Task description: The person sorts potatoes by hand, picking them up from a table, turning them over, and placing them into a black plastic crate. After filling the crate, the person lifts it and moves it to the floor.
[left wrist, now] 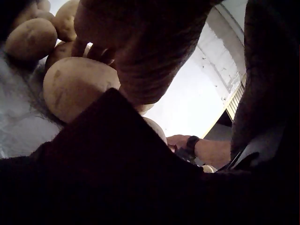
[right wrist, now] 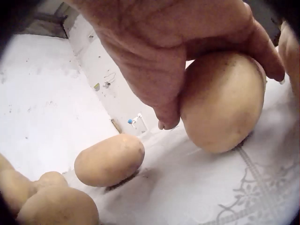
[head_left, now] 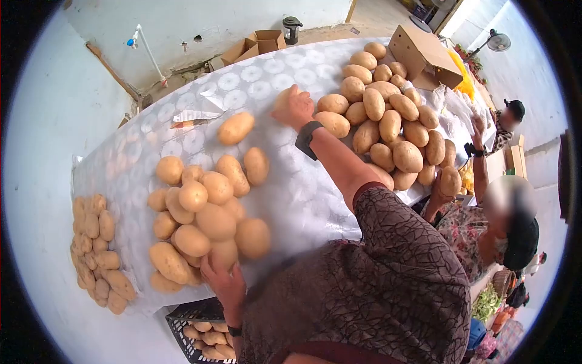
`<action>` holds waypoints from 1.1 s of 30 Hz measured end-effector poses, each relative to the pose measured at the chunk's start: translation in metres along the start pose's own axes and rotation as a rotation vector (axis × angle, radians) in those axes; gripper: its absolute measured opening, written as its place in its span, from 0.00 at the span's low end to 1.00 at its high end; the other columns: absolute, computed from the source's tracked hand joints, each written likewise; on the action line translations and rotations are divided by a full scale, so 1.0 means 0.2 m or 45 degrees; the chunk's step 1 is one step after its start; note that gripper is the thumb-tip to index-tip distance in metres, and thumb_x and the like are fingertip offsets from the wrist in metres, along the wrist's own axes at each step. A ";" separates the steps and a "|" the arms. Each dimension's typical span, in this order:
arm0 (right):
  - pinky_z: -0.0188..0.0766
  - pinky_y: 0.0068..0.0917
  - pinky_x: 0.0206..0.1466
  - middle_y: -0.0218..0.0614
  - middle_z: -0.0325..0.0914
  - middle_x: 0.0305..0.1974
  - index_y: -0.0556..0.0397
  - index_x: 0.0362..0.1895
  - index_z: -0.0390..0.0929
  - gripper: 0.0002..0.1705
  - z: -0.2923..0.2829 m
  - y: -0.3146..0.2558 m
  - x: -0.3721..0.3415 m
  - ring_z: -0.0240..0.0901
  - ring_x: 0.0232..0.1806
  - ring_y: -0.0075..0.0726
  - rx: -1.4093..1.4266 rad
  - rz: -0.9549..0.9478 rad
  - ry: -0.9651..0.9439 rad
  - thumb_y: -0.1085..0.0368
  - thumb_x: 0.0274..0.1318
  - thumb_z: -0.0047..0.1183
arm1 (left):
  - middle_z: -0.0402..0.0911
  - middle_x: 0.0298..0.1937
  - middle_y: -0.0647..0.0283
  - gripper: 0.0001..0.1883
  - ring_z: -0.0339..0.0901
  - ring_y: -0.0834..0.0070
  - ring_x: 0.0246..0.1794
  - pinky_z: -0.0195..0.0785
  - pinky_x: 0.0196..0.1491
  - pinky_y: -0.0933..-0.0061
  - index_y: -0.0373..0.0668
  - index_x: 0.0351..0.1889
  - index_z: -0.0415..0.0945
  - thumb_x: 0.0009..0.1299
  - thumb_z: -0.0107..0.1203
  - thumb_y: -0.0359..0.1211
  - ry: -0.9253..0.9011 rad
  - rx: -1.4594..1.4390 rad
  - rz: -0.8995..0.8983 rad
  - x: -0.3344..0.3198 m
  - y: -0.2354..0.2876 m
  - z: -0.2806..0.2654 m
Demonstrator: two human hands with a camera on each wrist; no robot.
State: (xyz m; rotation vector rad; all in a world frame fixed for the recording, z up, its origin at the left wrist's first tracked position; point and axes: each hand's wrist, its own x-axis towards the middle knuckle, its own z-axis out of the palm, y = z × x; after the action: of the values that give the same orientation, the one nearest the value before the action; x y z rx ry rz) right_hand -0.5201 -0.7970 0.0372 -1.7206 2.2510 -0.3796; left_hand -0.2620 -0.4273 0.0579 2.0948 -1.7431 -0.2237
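The right hand (head_left: pixel 295 108) grips a potato (head_left: pixel 281 102) on the patterned tablecloth, beside the larger heap. In the right wrist view, thumb and fingers of this hand (right wrist: pixel 154 51) lie round opposite sides of that potato (right wrist: pixel 222 101); a single potato (right wrist: pixel 110 160) lies apart. The left hand (head_left: pixel 225 282) rests its fingertips against a potato (head_left: pixel 223 253) at the near side of the middle heap. Dark in the left wrist view, this hand (left wrist: pixel 140 47) has its fingers partly hidden behind a large potato (left wrist: pixel 77 86).
Another potato heap (head_left: pixel 97 242) lies at the far left, the larger heap (head_left: pixel 388 121) at the right. A black crate (head_left: pixel 179 330) of potatoes stands below the table edge. Beyond the larger heap are a cardboard box (head_left: pixel 424 54) and a person in a floral top (head_left: pixel 464 233).
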 end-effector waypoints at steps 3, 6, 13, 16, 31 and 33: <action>0.71 0.39 0.55 0.69 0.66 0.56 0.56 0.59 0.61 0.52 0.00 0.05 0.02 0.70 0.57 0.63 0.164 0.056 0.023 0.42 0.32 0.68 | 0.59 0.64 0.42 0.34 0.57 0.42 0.65 0.51 0.66 0.47 0.36 0.65 0.62 0.58 0.58 0.27 0.016 -0.052 0.013 0.01 0.01 -0.01; 0.73 0.39 0.52 0.59 0.76 0.48 0.57 0.55 0.66 0.47 -0.12 0.13 -0.02 0.75 0.48 0.61 0.407 -0.073 -0.134 0.44 0.31 0.68 | 0.59 0.64 0.43 0.31 0.56 0.42 0.65 0.51 0.65 0.46 0.35 0.62 0.64 0.59 0.59 0.30 0.015 -0.090 0.006 0.01 0.00 -0.01; 0.79 0.47 0.44 0.45 0.73 0.54 0.56 0.62 0.64 0.32 -0.23 0.26 -0.31 0.75 0.51 0.48 2.027 0.087 -0.794 0.50 0.59 0.51 | 0.61 0.62 0.43 0.32 0.59 0.43 0.63 0.54 0.65 0.49 0.38 0.63 0.63 0.57 0.57 0.26 -0.025 -0.174 -0.088 0.03 0.03 -0.10; 0.81 0.50 0.38 0.51 0.69 0.59 0.54 0.65 0.61 0.38 -0.22 0.32 -0.43 0.71 0.56 0.63 2.415 0.026 -1.000 0.45 0.58 0.51 | 0.71 0.53 0.44 0.26 0.69 0.46 0.56 0.63 0.58 0.54 0.36 0.59 0.67 0.60 0.57 0.28 0.161 0.006 0.039 0.05 0.03 -0.15; 0.63 0.33 0.63 0.47 0.68 0.59 0.63 0.68 0.56 0.53 -0.48 0.41 -1.03 0.66 0.60 0.36 1.775 -0.463 -0.726 0.48 0.41 0.64 | 0.70 0.60 0.52 0.30 0.73 0.61 0.57 0.72 0.54 0.55 0.40 0.69 0.53 0.77 0.43 0.48 -1.335 -2.089 -0.199 0.50 0.55 0.00; 0.65 0.35 0.61 0.47 0.68 0.60 0.59 0.68 0.57 0.51 -0.48 0.42 -1.08 0.66 0.60 0.40 1.434 -0.572 -0.508 0.54 0.41 0.68 | 0.67 0.63 0.55 0.31 0.70 0.60 0.61 0.70 0.57 0.47 0.44 0.70 0.53 0.74 0.49 0.47 -1.371 -2.111 -0.175 0.54 0.67 0.05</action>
State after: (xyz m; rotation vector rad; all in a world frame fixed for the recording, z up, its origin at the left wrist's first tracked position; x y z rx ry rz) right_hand -0.5770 -0.5628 0.1082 -1.4053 0.9628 -1.0298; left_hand -0.3644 -0.5518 0.1172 0.6992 -0.8673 -2.1615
